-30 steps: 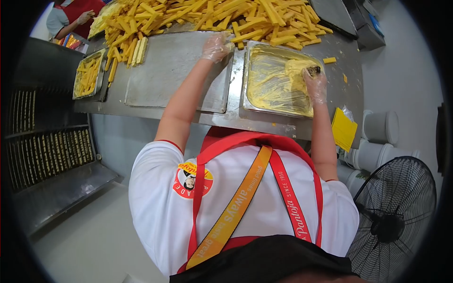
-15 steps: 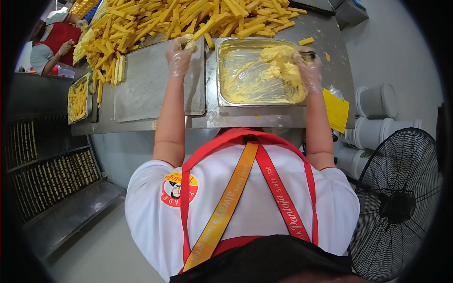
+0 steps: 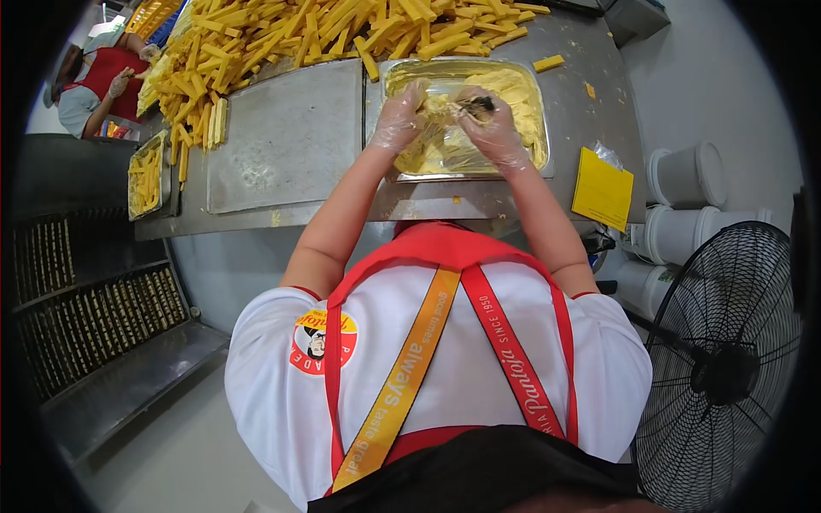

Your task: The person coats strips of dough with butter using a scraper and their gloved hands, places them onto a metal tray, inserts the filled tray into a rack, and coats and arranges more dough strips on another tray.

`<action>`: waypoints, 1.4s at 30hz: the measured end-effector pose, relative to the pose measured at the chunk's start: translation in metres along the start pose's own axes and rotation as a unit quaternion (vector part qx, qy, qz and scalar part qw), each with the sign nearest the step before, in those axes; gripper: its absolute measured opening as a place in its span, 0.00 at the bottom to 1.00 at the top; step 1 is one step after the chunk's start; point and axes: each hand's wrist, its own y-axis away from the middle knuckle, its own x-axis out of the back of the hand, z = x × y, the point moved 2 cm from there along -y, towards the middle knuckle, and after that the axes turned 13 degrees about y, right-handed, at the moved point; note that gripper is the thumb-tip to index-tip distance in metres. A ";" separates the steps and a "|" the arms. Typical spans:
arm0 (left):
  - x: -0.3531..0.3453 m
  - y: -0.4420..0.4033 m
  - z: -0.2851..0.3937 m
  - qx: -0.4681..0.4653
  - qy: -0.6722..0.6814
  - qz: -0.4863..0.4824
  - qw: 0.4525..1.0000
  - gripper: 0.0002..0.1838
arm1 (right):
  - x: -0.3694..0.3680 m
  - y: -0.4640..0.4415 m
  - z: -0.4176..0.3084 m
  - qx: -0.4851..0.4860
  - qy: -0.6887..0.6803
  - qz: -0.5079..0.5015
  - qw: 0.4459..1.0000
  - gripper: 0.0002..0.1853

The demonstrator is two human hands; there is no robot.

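Note:
A metal tray smeared with yellow cream lies in front of me. Over its left part is my left hand, in a clear plastic glove, its fingers closed around a pale yellow, cream-smeared piece. Mostly hidden by the fingers, that piece does not show its full shape. My right hand, also gloved, grips a dark-handled tool close beside the piece; the tool's working end is hard to make out. Both hands are nearly together above the cream.
Yellow sticks are heaped along the back. A flat metal sheet lies left of the tray, a smaller tray of sticks farther left. A yellow card, white buckets and a fan are right. A co-worker stands far left.
My left hand has moved right, from above the flat sheet to over the cream tray. My right hand has come left with the tool, from the tray's right edge toward its middle.

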 end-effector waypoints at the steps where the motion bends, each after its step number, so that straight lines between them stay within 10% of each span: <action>1: 0.001 -0.001 -0.002 -0.006 -0.007 0.006 1.000 0.23 | 0.004 0.000 -0.003 -0.016 -0.095 0.034 0.995 0.10; 5: 0.010 0.004 -0.001 0.015 -0.015 0.001 1.000 0.23 | 0.025 -0.009 0.034 -0.176 -0.197 0.036 0.964 0.09; 11: 0.012 0.010 -0.001 0.037 -0.011 -0.017 0.999 0.23 | 0.027 -0.015 0.037 -0.039 0.071 0.081 0.993 0.08; 14: 0.012 0.011 0.001 0.033 -0.001 -0.009 0.999 0.23 | 0.011 -0.007 0.015 -0.106 -0.238 0.075 0.962 0.08; 17: 0.014 0.013 0.003 0.033 -0.014 0.000 0.999 0.23 | 0.011 -0.017 0.038 -0.146 -0.239 0.067 0.958 0.07; 20: 0.017 0.015 0.001 0.021 -0.025 0.002 0.999 0.23 | 0.033 -0.026 0.043 -0.115 0.155 0.085 0.978 0.06; 25: 0.019 0.017 0.000 -0.031 -0.023 -0.007 0.999 0.23 | 0.016 -0.007 0.027 -0.137 -0.214 0.124 0.959 0.07; 32: 0.024 0.013 -0.018 0.173 0.003 0.062 0.983 0.20 | 0.010 0.004 0.046 -0.051 0.073 0.123 0.988 0.10; 38: 0.032 0.012 -0.012 0.298 0.128 0.048 0.945 0.13 | -0.004 0.010 0.005 -0.083 -0.182 0.138 0.970 0.10; 42: 0.039 0.011 -0.006 0.306 0.139 0.031 0.941 0.12 | 0.000 0.002 0.045 -0.077 0.076 0.123 0.986 0.10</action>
